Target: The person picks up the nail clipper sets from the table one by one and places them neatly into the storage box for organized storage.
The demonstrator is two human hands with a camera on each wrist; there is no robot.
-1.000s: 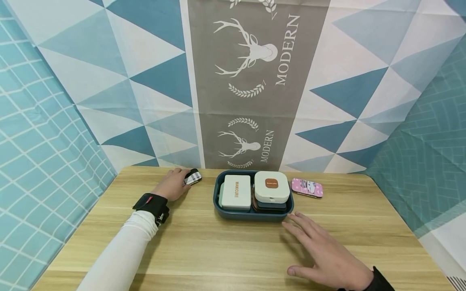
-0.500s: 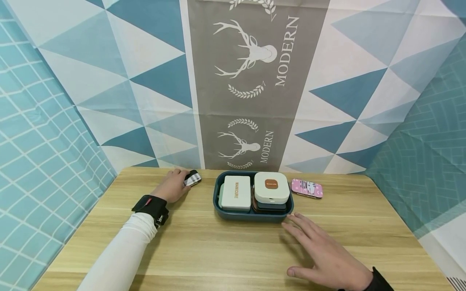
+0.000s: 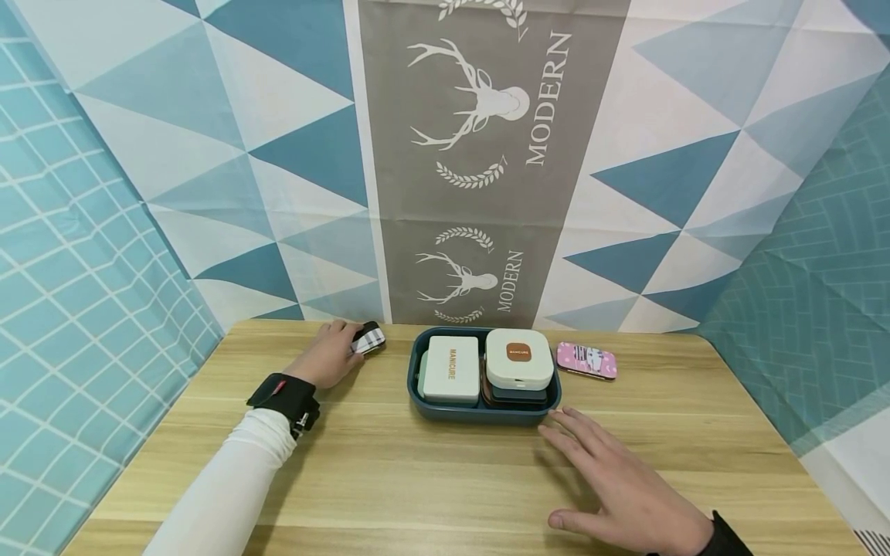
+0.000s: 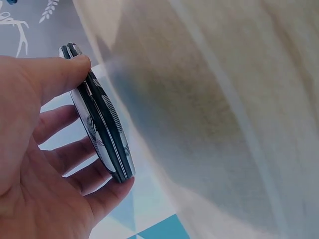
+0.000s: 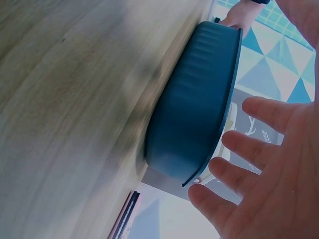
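Note:
At the far left of the table, my left hand (image 3: 331, 356) holds a small flat case (image 3: 370, 338) with a black and white plaid face. In the left wrist view, thumb and fingers pinch this case (image 4: 102, 117) by its ends, with its dark, layered edge turned to the camera. My right hand (image 3: 619, 486) has its fingers spread and holds nothing. Its fingertips are close to the front right corner of a dark blue tray (image 3: 480, 415), whose side wall (image 5: 192, 104) fills the middle of the right wrist view.
Inside the tray, a white box (image 3: 450, 368) marked MANICURE sits beside a rounded cream box (image 3: 518, 369) on top of darker flat cases. Right of the tray lies a pink patterned case (image 3: 587, 361). A patterned cloth backdrop (image 3: 480, 193) rises behind the wooden table (image 3: 417, 486).
My left wrist and forearm have shifted slightly left, with the plaid case still held at the same place. The right hand and the tray have stayed put.

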